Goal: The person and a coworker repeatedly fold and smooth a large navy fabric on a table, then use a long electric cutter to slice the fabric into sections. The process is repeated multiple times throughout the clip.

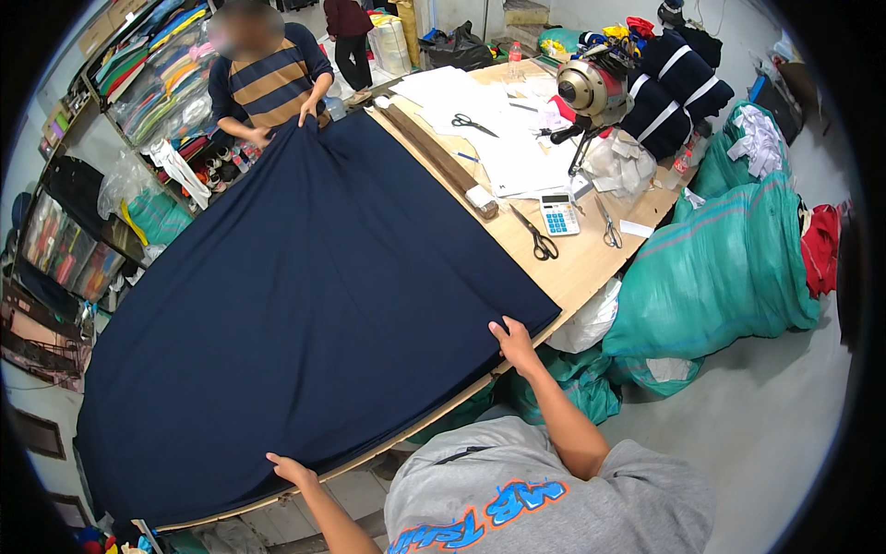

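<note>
A large navy blue fabric is spread over the table, with folds running from its far edge toward me. My left hand is closed on the fabric's near edge, left of my body. Farther right, my right hand grips the same edge close to the near right corner, with some fingers lying on top. Across the table, a person in a striped shirt lifts the far edge, bunching it up with a hand.
Right of the fabric, the wooden tabletop holds a long brown bar, black scissors, a calculator, paper sheets and a round-bodied metal machine. Green sacks stand beside the table. Shelves of folded cloth line the left wall.
</note>
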The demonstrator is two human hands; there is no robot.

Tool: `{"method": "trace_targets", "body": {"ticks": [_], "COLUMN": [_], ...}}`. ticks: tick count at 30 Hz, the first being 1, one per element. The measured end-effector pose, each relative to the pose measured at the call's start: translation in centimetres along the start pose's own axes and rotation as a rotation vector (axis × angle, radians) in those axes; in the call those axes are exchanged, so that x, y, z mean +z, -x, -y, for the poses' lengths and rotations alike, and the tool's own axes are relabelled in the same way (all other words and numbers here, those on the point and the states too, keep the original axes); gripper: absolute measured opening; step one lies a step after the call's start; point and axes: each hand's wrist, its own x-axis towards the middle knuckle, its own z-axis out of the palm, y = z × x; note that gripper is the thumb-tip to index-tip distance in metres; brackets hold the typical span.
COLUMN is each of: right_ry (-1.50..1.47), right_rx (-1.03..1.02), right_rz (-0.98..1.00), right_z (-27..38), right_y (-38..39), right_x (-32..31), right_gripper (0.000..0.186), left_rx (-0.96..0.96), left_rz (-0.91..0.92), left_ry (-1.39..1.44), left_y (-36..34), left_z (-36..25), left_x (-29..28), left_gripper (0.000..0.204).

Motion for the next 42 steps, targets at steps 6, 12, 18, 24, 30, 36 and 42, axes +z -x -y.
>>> {"method": "trace_targets", "body": {"ticks": [6,12,18,24,30,36,42], "right_ry": [0.010,0.026,-0.101,0.049,-0.020,-0.013,0.103], "right_rx": [-0.195,-0.350,-0.201,-0.099,-0.302,-0.232,-0.107], "right_rz": [-0.037,-0.140,-0.013,-0.021,-0.111,-0.205,-0.223], "right_z": [2.5,2.3,2.8,-0.9,3.1,0.8,-7.1], "right_y": [-3.2,-8.2,-8.7,-11.2,-12.6,-12.4,-11.6], "right_x": [-3.2,-6.8,-9.7,-12.2,-13.6,-13.2,-13.3], "right_gripper": [0.066,0.057,0.033,0.032,0.036,0.036,0.035], "left_rx": [0.259,0.311,0.436,0.393,0.440,0.281,0.029], "left_rz": [0.079,0.122,0.260,0.275,0.161,0.067,0.113], "left_ry": [-0.256,-0.094,-0.076,-0.066,-0.259,0.005,0.121], "left_y": [4.2,11.2,18.6,19.3,13.4,13.5,12.2], "left_z": [-5.9,-8.8,-8.4,-6.6,-10.8,-9.6,0.6], "left_x": [2.3,5.9,8.7,11.3,8.2,6.5,6.4], "left_gripper": [0.079,0.075,0.081,0.081,0.089,0.088,0.069]}}
